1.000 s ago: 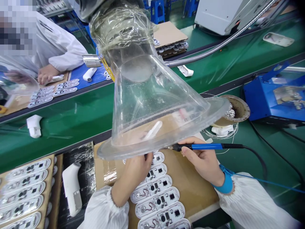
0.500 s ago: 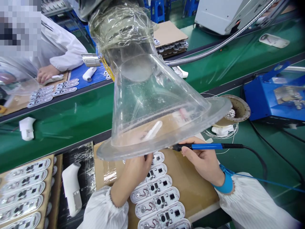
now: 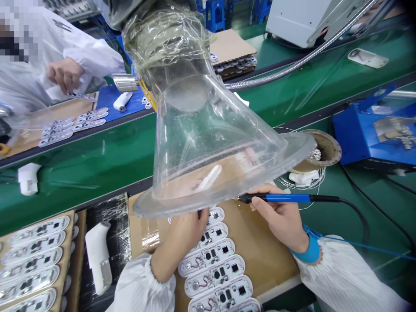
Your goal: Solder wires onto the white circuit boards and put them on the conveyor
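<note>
Soldering iron (image 3: 287, 198) with a blue grip sits in the right hand (image 3: 279, 219), over the right edge of a brown cardboard sheet (image 3: 260, 242). The thumb and fingers pinch it close to its black front end. Its thin tip points left, by the rim of a big clear hood (image 3: 201, 143). Its black cord runs past the sheet's right edge, and a blue band (image 3: 307, 249) goes around the wrist.

The left hand (image 3: 190, 227) is over the left part of the sheet, with its fingertips behind the hood's rim. A white stick-shaped piece (image 3: 210, 177) shows through the hood by those fingers. The view is blurry there, so I can't tell if they pinch it or not.

White shells (image 3: 206, 256) with little black parts lie in a row on the sheet, going down to its near edge. A white bent handle (image 3: 99, 255) lies on a black strip (image 3: 118, 225) beside the sheet's left edge. Past the sheet's right edge, near its far corner, a round pot (image 3: 333, 149) stands on the green tabletop (image 3: 325, 216).
</note>
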The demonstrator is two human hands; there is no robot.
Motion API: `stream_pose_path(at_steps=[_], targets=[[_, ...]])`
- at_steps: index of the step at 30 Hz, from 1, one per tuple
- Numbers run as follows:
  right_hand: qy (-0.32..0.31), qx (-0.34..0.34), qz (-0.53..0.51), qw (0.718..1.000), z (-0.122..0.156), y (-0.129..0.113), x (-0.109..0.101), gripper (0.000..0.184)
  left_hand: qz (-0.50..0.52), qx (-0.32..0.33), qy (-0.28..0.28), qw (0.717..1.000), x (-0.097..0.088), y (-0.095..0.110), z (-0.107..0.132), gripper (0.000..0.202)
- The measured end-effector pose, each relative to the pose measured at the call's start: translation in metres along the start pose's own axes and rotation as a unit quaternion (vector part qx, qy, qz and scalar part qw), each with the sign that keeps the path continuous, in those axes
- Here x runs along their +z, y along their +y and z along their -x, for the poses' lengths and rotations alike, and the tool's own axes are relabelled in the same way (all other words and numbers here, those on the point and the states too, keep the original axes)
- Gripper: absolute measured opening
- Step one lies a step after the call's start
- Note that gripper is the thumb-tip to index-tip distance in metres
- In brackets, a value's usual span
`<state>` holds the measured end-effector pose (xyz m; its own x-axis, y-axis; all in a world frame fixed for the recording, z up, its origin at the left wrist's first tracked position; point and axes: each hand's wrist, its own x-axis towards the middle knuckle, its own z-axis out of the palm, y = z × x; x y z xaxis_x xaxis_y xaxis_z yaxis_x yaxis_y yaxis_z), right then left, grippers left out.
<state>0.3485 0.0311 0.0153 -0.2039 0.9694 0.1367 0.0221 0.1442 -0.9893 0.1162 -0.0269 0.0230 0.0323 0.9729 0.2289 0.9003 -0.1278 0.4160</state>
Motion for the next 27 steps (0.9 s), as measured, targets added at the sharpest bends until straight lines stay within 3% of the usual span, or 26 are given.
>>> stream_pose_path(at_steps=[27], targets=[[-0.019, 0.010, 0.009, 1.000, 0.0013, -0.0013, 0.0021, 0.013, 0.019, 0.009, -0.006, 1.000, -0.0021, 0.0007, -0.0010, 0.016]])
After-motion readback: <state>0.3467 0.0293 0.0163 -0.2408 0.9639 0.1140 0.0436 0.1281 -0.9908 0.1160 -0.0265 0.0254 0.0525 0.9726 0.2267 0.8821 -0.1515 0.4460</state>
